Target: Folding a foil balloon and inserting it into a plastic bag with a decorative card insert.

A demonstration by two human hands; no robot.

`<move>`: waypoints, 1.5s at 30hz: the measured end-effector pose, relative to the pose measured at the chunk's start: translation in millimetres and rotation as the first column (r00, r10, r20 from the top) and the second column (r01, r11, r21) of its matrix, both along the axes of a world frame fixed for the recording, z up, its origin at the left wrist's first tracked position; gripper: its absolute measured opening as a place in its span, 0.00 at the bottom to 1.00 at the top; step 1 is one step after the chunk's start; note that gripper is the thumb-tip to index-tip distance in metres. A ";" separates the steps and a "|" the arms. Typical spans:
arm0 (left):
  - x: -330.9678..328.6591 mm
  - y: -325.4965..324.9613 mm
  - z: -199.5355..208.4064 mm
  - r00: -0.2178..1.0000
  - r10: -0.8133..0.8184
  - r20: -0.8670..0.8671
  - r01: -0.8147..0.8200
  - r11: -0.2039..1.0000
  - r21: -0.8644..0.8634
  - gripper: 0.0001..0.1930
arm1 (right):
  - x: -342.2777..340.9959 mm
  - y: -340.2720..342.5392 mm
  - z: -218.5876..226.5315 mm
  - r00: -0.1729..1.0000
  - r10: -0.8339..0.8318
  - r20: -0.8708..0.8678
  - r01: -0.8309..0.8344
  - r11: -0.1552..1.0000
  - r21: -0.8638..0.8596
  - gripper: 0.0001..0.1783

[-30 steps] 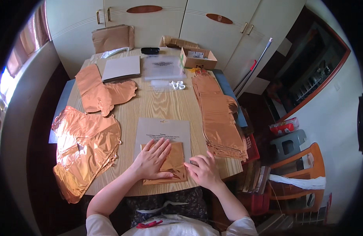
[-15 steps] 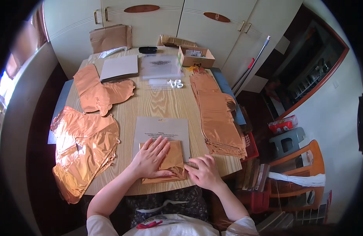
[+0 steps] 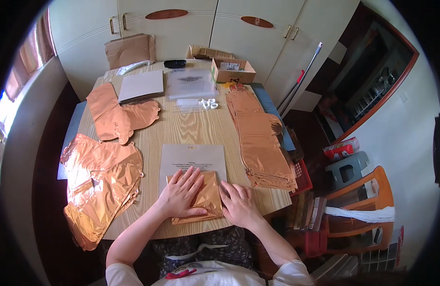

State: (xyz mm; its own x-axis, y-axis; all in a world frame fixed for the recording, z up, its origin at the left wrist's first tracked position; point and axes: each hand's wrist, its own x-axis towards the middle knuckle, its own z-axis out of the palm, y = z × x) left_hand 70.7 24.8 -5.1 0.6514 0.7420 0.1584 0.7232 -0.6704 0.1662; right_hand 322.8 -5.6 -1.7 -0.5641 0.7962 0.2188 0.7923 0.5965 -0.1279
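Observation:
A folded copper-coloured foil balloon (image 3: 210, 191) lies on a grey printed card or bag (image 3: 192, 155) at the table's near edge; I cannot tell whether it is inside a sleeve. Flat on the foil rests my left hand (image 3: 181, 194), its fingers stretched out and its thumb apart, holding nothing. My right hand (image 3: 240, 205) lies at the right edge of the same packet, fingers extended along the card's side and touching it. Part of the foil is covered by my left hand.
Flat copper foil balloons (image 3: 105, 171) spread along the left side, and a foil stack (image 3: 260, 143) lies at right. Farther back are a stack of grey cards (image 3: 141, 86), clear bags (image 3: 191, 85), white ribbon rolls (image 3: 209, 103) and a cardboard box (image 3: 234, 74).
My right hand has shifted slightly up along the packet's right edge, and its fingers have straightened. My left hand stays flat on the foil. The view has tilted slightly.

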 end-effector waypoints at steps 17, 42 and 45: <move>2.8 -1.7 2.4 0.998 0.018 -0.056 -0.015 0.999 0.051 0.47 | 4.5 7.1 -2.9 0.999 0.010 -0.034 -0.014 0.991 -0.131 0.21; 6.8 -1.9 3.0 0.999 0.034 -0.042 -0.033 0.999 0.022 0.42 | 17.5 11.0 -0.2 0.991 0.103 -0.080 -0.115 0.981 -0.156 0.19; 6.9 -1.6 4.0 0.998 0.032 -0.045 -0.032 0.999 0.013 0.42 | 21.2 10.8 0.6 0.988 0.131 -0.081 -0.144 0.973 -0.181 0.20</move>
